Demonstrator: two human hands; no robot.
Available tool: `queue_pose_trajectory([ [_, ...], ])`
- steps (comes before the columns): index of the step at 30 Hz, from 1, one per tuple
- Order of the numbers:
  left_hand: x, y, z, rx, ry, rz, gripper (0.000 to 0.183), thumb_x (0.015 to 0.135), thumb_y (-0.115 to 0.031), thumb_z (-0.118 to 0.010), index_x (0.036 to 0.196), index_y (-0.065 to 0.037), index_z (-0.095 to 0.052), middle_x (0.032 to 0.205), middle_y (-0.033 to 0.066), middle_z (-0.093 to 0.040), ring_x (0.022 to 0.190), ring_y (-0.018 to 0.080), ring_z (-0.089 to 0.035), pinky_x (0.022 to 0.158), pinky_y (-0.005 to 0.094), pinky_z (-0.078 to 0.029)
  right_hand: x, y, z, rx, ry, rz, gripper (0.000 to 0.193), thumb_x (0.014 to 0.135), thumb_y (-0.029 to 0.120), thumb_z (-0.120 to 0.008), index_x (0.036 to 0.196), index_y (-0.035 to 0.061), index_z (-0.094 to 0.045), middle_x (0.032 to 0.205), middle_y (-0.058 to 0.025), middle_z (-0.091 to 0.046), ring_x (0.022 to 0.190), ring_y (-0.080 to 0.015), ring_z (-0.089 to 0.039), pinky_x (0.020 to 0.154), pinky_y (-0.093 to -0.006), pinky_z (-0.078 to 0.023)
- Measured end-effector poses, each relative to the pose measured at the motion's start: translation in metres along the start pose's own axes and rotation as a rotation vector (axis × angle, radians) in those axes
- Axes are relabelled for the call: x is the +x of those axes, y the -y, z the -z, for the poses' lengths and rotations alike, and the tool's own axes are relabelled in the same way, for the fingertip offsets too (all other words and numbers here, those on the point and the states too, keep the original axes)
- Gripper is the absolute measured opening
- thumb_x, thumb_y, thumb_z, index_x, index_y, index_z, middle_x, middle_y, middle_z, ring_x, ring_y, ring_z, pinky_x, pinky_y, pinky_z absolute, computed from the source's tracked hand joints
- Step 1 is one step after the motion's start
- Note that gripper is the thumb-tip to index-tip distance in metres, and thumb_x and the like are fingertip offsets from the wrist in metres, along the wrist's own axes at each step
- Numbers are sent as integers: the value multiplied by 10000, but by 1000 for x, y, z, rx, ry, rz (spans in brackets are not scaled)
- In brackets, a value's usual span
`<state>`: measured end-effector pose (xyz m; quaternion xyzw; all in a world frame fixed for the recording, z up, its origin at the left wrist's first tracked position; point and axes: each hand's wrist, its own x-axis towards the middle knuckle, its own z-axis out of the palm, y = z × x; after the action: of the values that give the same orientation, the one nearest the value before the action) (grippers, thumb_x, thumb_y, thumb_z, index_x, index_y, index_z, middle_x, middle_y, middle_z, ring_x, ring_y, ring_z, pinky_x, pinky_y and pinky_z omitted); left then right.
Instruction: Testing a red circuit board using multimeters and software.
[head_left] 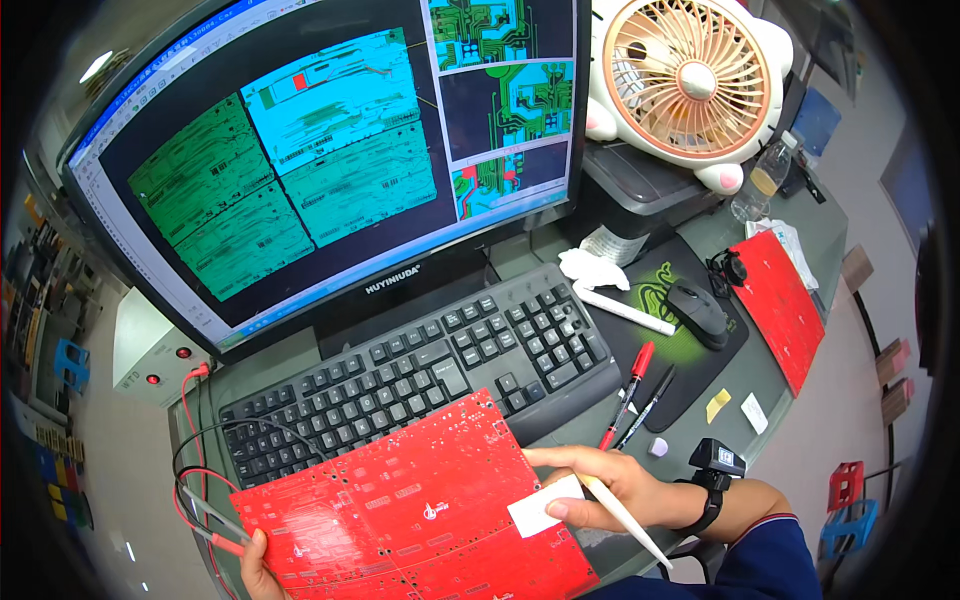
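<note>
A large red circuit board [420, 510] is tilted up in front of the keyboard, held between both hands. My left hand [262, 572] is closed on its lower left edge; only the thumb and part of the hand show. Beside that thumb are a red test probe [228, 545] and a grey probe [228, 522], their wires looping up to the left; whether the hand grips them is unclear. My right hand [612, 488] is closed on the board's right edge, its thumb pressing a white paper slip [545, 507] against it. A cream pointed stick [628, 520] rests among the right hand's fingers.
Behind the board lie a black keyboard [420, 375] and a monitor [330, 170] showing circuit layouts. At right are a mouse [697, 313] on its mat, a red marker [628, 393], a black pen [646, 405], another red board [780, 310] and a fan [697, 80]. A white box [155, 350] stands left.
</note>
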<state>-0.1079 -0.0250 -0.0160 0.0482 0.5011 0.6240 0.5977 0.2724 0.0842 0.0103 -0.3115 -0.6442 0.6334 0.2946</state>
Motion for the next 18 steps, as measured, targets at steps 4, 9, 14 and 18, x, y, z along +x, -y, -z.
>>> queue_pose_trajectory([
  [4,-1,-1,-2,-21,-7,16,395,941,-248,-481,1287,-59,-508,1263,139,-575,1123,313,-567,966,488,-453,0,3,1,7,9,14,537,923,89,-579,1411,29,-365,1089,-97,-673,1002,-115,-608,881,-277,-474],
  [9,2,5,-21,-63,23,-45,426,928,-248,-479,1307,-51,-470,1264,160,-566,1111,319,-583,927,512,-486,0,1,1,16,16,2,538,924,92,-575,1413,27,-360,1082,-96,-674,1005,-116,-606,890,-278,-469],
  [14,0,0,0,-23,-29,-1,402,943,-246,-478,1292,-49,-500,1275,144,-567,1142,315,-556,978,490,-444,-2,1,2,0,9,12,532,921,85,-572,1410,27,-368,1074,-94,-677,1001,-115,-607,885,-277,-469],
  [18,1,1,5,-22,-55,-22,402,945,-249,-474,1289,-43,-501,1270,143,-570,1141,312,-558,983,488,-442,0,2,1,-4,9,4,532,919,82,-572,1410,31,-372,1065,-88,-680,994,-108,-606,882,-272,-468],
])
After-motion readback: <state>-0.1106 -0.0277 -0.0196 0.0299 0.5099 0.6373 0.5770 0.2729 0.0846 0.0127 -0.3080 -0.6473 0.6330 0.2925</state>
